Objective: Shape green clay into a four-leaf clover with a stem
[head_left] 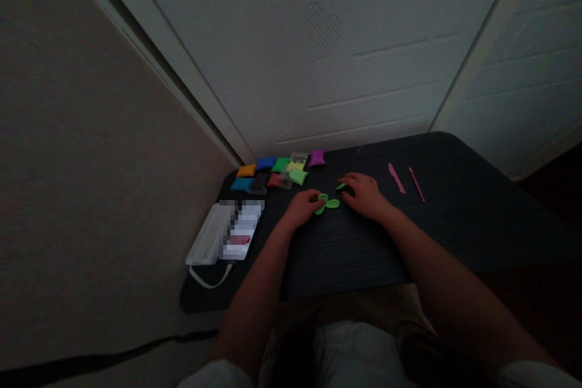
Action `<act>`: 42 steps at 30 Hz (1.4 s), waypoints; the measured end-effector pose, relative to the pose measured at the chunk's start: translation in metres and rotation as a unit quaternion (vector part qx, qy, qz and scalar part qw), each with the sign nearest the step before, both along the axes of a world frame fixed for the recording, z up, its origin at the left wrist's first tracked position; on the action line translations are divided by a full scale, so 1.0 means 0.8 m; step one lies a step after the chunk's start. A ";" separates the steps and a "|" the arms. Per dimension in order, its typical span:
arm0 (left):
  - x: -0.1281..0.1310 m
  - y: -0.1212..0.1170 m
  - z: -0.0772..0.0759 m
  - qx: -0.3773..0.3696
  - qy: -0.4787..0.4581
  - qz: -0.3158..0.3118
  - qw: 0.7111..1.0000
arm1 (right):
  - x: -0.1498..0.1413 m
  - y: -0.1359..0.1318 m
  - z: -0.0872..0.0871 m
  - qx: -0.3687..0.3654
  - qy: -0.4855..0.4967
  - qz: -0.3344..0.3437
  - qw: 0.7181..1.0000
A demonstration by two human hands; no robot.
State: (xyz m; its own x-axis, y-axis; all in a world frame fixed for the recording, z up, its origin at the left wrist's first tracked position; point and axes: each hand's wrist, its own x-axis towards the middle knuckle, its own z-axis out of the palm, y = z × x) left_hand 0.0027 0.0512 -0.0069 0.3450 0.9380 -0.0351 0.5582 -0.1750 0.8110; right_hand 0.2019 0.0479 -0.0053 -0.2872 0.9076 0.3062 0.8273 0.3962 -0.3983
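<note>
Between the thumb and fingers of my left hand (302,207) is a bright green clay piece (333,204) with several rounded, petal-like lobes, just above the dark table. To its right, my right hand (362,193) is closed at the fingertips on a small flat green clay piece (341,186). The two green pieces are apart. My fingers cover part of each of them.
Small packets of coloured clay lie at the back left, among them an orange packet (246,171) and a purple packet (317,157). A lit phone (245,230) rests beside a clear case (210,236) with a white cable. Two pink tools, a knife (396,178) and a thin stick (416,184), lie right on the table (345,254).
</note>
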 end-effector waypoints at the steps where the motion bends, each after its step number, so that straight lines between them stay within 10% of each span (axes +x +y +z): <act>1: 0.000 -0.001 0.000 0.004 -0.002 0.008 1.000 | -0.001 -0.002 0.001 0.012 0.002 -0.001 1.000; 19: -0.002 -0.011 -0.003 0.007 -0.135 0.070 0.988 | -0.019 -0.010 0.000 -0.001 0.026 0.034 0.999; 33: -0.015 -0.012 -0.007 0.160 0.059 0.111 0.979 | -0.021 -0.012 0.000 0.015 -0.043 0.052 0.998; 42: -0.013 -0.016 -0.005 0.157 0.015 0.127 0.979 | 0.006 0.017 -0.009 -0.016 -0.011 -0.085 0.996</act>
